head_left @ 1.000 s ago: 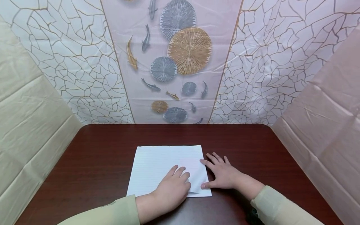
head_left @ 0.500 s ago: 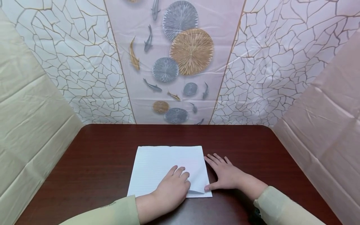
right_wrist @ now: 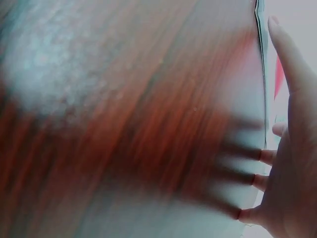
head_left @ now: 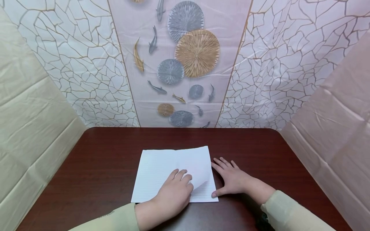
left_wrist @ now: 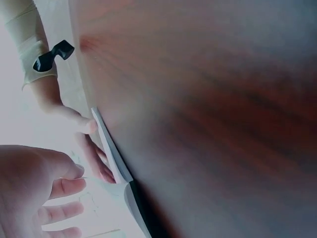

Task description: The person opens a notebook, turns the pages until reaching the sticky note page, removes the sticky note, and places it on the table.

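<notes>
An open notebook (head_left: 154,170) with white ruled pages lies on the dark wooden table. Between thumb and index finger my left hand (head_left: 174,194) pinches a page (head_left: 198,165) of its right half. The page's lower corner curls up and leftward, baring the ruled sheet beneath. In the left wrist view the pinch of the left hand (left_wrist: 29,183) shows at the page's edge. My right hand (head_left: 232,178) is spread at the notebook's right edge, thumb on its lower corner. The right wrist view shows the right hand (right_wrist: 297,148) with fingers apart beside the edge.
Around the notebook extends the brown table (head_left: 107,160). Patterned cloth (head_left: 185,64) stands behind it, with pale cloth walls (head_left: 332,128) at both sides. A black device (left_wrist: 52,55) is strapped at the right wrist.
The left hand has drawn the page's lower right corner up and leftward, and its upper edge has risen. The right hand has slid slightly right, off the turning page.
</notes>
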`<state>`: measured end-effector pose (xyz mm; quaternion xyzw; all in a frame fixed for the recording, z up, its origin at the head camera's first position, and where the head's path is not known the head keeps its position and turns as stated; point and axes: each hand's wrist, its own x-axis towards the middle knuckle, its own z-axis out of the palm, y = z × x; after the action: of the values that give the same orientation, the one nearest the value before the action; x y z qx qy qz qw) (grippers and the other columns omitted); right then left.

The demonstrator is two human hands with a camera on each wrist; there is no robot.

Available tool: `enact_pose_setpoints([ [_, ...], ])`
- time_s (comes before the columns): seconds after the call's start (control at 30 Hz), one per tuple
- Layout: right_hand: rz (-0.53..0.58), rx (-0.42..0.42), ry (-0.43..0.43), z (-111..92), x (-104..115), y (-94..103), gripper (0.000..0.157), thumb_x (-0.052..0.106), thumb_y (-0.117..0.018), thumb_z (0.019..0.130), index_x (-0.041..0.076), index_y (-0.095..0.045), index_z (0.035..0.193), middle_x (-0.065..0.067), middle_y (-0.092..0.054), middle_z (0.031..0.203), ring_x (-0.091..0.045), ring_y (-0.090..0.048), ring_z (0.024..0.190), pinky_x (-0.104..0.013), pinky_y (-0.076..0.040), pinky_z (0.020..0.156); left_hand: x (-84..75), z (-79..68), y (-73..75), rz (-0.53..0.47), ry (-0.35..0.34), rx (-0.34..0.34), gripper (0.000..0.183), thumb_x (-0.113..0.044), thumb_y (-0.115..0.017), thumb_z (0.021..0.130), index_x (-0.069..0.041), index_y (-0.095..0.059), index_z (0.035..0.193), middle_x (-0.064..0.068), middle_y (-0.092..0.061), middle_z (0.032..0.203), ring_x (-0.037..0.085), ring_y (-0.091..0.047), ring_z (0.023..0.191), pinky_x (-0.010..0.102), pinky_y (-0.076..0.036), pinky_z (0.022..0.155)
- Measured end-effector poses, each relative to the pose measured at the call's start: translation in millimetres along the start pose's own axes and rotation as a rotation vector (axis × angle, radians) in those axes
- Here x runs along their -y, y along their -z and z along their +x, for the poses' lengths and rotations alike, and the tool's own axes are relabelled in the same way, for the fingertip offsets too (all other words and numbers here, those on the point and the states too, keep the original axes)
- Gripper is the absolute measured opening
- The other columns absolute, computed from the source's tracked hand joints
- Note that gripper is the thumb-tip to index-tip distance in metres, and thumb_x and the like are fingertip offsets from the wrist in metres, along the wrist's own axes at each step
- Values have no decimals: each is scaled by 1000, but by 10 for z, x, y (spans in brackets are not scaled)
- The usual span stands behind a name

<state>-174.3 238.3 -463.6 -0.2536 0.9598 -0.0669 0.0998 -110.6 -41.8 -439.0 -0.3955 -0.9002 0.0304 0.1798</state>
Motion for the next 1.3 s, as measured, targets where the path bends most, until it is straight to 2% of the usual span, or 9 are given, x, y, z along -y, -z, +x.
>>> enact_pose_setpoints([
  [0.4,-22,-21,26,-12,33,-3,122,91,-59,63,17,-32,156,-15,-26,161,-41,-20,147,-72,-22,107,118,-23,134,-31,90,-61,14,-31,-66,86,-18,-67,85,1,-62,116,29,-52,124,51,-38,107],
  [0.63,-17,-9,28,-24,46,9,121,90,-59,64,16,-31,156,-17,-24,161,-42,-18,148,-73,-20,107,287,-61,274,-88,193,-142,13,-28,-66,86,-15,-69,87,4,-64,115,30,-54,121,51,-38,105],
  [0.77,-11,-8,29,-26,46,5,121,90,-59,64,16,-31,156,-16,-24,161,-42,-18,147,-73,-20,107,390,-101,377,-90,249,-200,10,-25,-66,85,-15,-70,84,4,-64,114,30,-55,120,51,-39,104],
  [0.9,-12,-2,23,-8,30,-1,122,91,-57,64,18,-30,157,-15,-23,162,-41,-18,148,-73,-20,107,474,-158,448,-76,296,-226,10,-24,-65,86,-17,-71,82,3,-65,113,30,-55,119,51,-39,104],
  [1.3,-9,-3,25,12,13,-5,122,90,-58,64,17,-30,157,-16,-23,161,-42,-17,148,-73,-19,107,631,-389,442,-28,353,-256,6,-22,-67,83,-17,-69,80,5,-65,112,32,-54,119,55,-37,106],
])
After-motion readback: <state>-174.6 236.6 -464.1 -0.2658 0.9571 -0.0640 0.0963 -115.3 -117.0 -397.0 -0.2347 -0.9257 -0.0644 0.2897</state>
